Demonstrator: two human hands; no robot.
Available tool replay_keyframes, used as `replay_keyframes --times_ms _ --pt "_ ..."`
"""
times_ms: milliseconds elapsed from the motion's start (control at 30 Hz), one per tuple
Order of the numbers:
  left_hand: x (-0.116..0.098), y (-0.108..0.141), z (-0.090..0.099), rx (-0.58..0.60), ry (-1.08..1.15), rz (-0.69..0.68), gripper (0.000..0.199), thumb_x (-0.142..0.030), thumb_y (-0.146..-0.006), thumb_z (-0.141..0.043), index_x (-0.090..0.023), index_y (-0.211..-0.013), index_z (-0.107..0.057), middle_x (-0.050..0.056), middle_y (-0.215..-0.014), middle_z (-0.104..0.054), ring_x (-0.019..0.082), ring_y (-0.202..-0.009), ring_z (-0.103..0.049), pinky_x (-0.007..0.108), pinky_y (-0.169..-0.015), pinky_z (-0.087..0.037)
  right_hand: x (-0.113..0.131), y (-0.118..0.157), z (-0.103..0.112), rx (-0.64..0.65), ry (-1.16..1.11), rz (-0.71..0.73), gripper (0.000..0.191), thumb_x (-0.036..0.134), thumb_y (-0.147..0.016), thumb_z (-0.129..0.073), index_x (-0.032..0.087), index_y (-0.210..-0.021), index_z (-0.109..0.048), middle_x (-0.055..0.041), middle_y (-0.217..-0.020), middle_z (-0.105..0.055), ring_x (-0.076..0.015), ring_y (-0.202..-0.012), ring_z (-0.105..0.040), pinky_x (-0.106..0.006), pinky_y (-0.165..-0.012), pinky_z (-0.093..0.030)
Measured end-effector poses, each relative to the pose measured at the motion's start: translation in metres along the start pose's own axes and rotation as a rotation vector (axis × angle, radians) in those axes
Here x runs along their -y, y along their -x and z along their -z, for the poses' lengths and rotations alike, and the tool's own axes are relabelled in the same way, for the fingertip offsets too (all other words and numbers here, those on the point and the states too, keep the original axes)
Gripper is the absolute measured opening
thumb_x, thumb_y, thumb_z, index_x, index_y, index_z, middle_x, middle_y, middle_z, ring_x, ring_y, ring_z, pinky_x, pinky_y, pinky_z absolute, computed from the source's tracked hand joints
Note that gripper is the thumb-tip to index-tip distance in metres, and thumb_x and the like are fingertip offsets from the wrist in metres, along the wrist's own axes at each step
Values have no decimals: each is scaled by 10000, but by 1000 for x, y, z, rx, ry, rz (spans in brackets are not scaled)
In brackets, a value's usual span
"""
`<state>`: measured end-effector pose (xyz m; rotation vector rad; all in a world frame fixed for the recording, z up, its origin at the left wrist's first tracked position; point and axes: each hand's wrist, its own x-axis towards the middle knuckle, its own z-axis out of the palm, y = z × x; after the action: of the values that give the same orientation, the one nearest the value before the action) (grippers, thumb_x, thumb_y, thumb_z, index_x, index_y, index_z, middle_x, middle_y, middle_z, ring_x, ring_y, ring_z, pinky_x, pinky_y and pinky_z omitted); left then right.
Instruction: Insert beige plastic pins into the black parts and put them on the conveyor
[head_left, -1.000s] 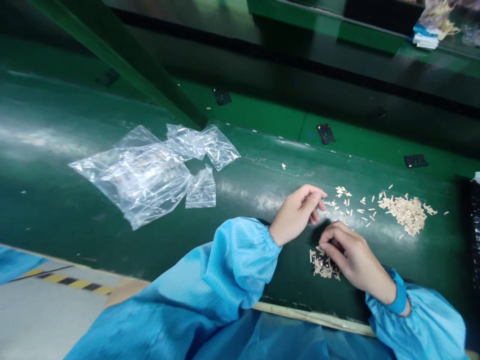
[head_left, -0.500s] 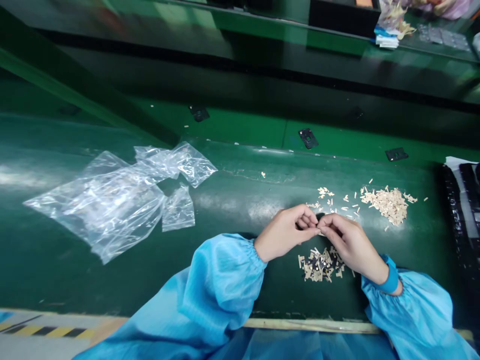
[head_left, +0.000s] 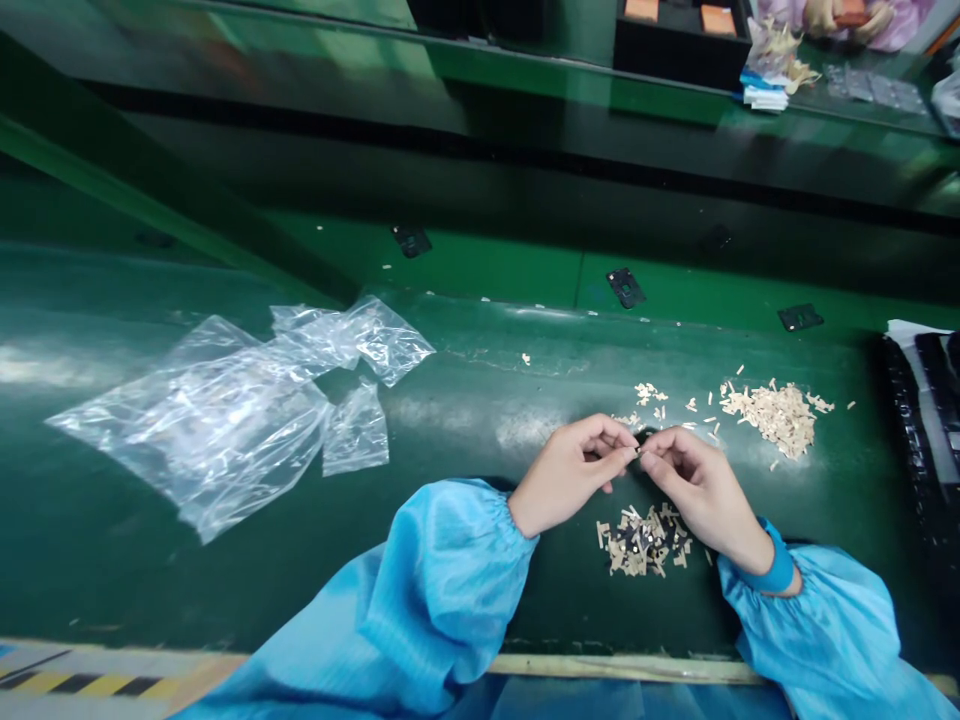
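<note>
My left hand (head_left: pixel 581 470) and my right hand (head_left: pixel 694 485) meet fingertip to fingertip over the green table. Between the pinched fingers is a tiny dark piece (head_left: pixel 637 451) with a light spot, too small to name. Both hands are closed in a pinch on it. Just below them lies a pile of small beige and black strips (head_left: pixel 643 540). Farther right sits a larger heap of small beige pieces (head_left: pixel 776 415), with loose ones scattered behind my fingers.
Clear plastic bags (head_left: pixel 225 420) lie on the left of the table (head_left: pixel 450 430). Flat black parts (head_left: pixel 625 287) rest along the back strip. Black trays (head_left: pixel 930 420) stand at the right edge. Across the bench are a black box (head_left: pixel 679 45) and another person's hands (head_left: pixel 847 18).
The view has shifted slightly, so the bench appears lower. My hands stay together, and the small dark piece between the fingertips now shows more clearly.
</note>
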<state>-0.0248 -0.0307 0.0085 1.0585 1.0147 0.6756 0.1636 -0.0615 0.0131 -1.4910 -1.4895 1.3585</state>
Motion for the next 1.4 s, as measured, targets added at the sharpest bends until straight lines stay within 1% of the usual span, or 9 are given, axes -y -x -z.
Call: replay_keyframes --times_ms 167,267,433,533,667,733,1000,1233,1400 --pt "4 2 -3 -5 10 -9 115 -260 -850 -669 -150 -877 -649 -8 -738 -633 98 -614 -583 207 -540 -514 -1 2 -8 -33 -42 -27 196 374 -931 -623 195 -852 -635 35 -635 -503 -123 -553 -402 -256 -511 -327" --pt "7 3 -6 -47 -14 -50 118 -266 -877 -654 -155 -915 -664 8 -781 -668 112 -631 -606 210 -524 -508 -2 3 -9 -52 -51 -22 180 357 -924 -610 198 -845 -635 22 -657 -528 -132 -577 -434 -260 -524 -339" --pt "10 6 -7 -198 -374 -352 90 -195 -922 -635 -181 -892 -718 19 -844 -733 130 -739 -669 237 -666 -522 -3 3 -9 -86 -46 -14 154 330 -903 -604 198 -836 -646 -6 -700 -594 -149 -621 -502 -258 -534 -368" --pt "11 8 -5 -211 -566 -517 108 -169 -934 -632 -191 -917 -736 23 -884 -760 137 -784 -698 244 -732 -525 -4 3 -10 -108 -34 -23 175 350 -906 -616 194 -841 -658 -6 -690 -604 -144 -600 -499 -255 -524 -378" --pt "14 9 -3 -217 -683 -652 108 -166 -926 -643 -187 -960 -743 32 -897 -774 140 -786 -713 243 -752 -534 -6 4 -12 -129 32 11 192 350 -930 -609 188 -850 -673 3 -671 -604 -129 -560 -471 -252 -518 -380" --pt "15 9 -2 -209 -696 -665 117 -147 -916 -638 -182 -948 -745 26 -855 -768 130 -742 -700 234 -714 -525 -7 6 -12 -136 92 50 179 322 -940 -604 186 -849 -676 8 -667 -601 -121 -548 -462 -251 -523 -379" --pt "10 7 1 -137 -614 -554 168 -93 -879 -618 -188 -888 -757 -10 -732 -708 98 -623 -608 213 -609 -467 -5 8 -11 -146 186 178 114 225 -922 -620 191 -819 -655 58 -600 -474 -101 -517 -407 -237 -511 -344" --pt "12 5 4 -131 -672 -627 153 -96 -907 -598 -190 -901 -719 -4 -773 -704 106 -665 -619 216 -646 -470 -3 6 -10 -113 120 107 139 265 -916 -612 191 -807 -655 40 -603 -518 -109 -512 -422 -237 -494 -345" --pt "9 4 9 -253 -680 -559 133 -133 -959 -545 -188 -938 -664 19 -852 -691 128 -753 -634 240 -718 -489 0 4 -7 -140 65 31 144 293 -888 -627 193 -787 -648 27 -604 -541 -115 -511 -420 -238 -482 -347"
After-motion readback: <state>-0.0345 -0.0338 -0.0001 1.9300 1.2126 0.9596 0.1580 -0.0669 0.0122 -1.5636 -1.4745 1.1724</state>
